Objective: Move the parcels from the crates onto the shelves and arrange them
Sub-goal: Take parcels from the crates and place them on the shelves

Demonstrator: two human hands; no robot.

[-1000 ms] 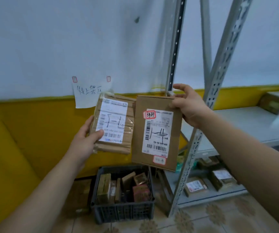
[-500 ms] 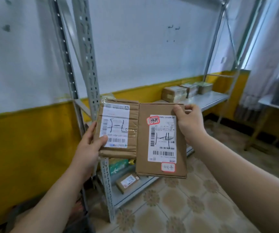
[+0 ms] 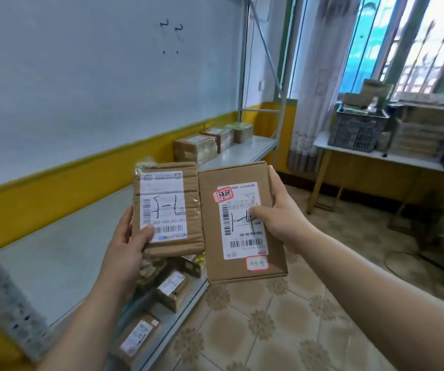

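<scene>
My left hand grips a small taped cardboard parcel by its lower left corner, thumb on its white label. My right hand holds a larger flat brown parcel by its right edge, thumb pressed on the label, which carries two red-edged stickers. The two parcels are held side by side in front of me, over the grey metal shelf. Three taped parcels stand in a row at the shelf's far end.
Several small parcels lie on the lower shelf level below my hands. A perforated upright is at the near left. A white table at the right carries a dark crate and stacked cartons. Tiled floor lies to the right.
My view has swung right along the shelf; the floor crate is out of sight. My right hand has slid from the big parcel's top corner to its right edge.
</scene>
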